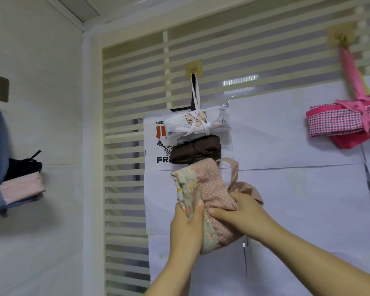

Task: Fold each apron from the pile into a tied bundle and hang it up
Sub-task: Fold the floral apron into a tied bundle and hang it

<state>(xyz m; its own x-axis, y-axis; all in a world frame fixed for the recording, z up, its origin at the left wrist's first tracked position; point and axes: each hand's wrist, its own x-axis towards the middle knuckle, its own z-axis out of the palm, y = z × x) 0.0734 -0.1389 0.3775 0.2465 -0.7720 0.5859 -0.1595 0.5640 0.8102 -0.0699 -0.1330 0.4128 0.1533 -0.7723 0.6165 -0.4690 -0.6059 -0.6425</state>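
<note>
Left hand (188,223): fingers clench the floral edge of the pink dotted apron bundle (214,189). Right hand (237,212): fingers grasp its dotted side. The bundle is held just below the brown bundle (194,151) and white bundle (198,122), which hang under the hook (193,67).

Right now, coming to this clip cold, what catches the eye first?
The left hand and right hand grip a pink dotted apron bundle with a floral edge, held up at centre. Just above it a white bundle and a brown bundle hang below a wall hook. A pink checked bundle hangs at upper right.
</note>
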